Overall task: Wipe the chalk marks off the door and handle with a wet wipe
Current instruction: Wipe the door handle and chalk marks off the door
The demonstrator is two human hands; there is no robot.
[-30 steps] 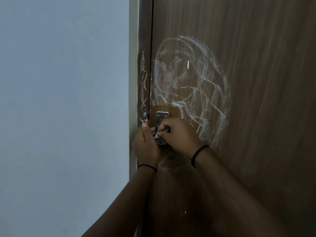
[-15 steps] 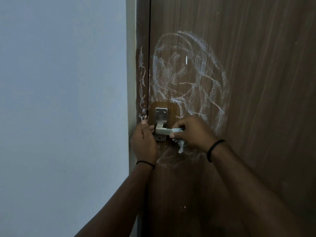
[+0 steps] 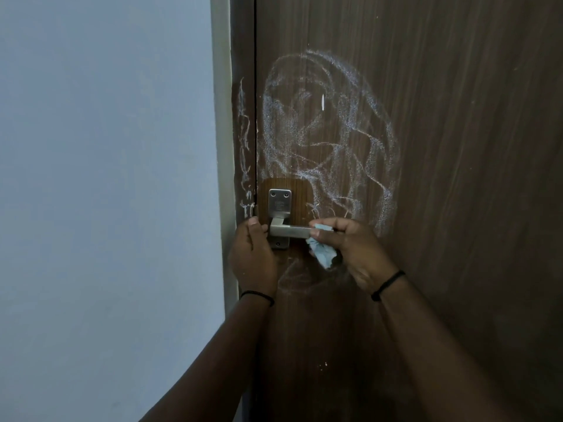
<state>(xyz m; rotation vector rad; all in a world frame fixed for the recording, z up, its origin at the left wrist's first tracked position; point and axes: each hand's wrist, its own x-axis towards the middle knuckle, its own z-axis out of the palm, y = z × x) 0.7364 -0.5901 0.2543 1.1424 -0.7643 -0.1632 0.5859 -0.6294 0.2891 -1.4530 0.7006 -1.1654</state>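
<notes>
Head camera is looking at a brown wooden door that is filling most of the picture, with a pale wall standing to its left. White chalk marks are covering a wide part of the door above the handle in loose loops, and thinner chalk lines are running down the door frame just beside the door edge. A fainter chalk smear is showing below the handle. Around the metal plate the wood is looking darker and free of chalk.

The metal handle is sitting at the left edge of the door, its lever pointing to the right. The right hand is gripping the far end of the lever through a pale blue wet wipe, fingers curled; the crumpled rest of the wipe is hanging under the lever. The left hand is resting at the door edge, thumb touching the lever base; whether it is gripping anything I cannot tell. A black band is sitting on each wrist.
</notes>
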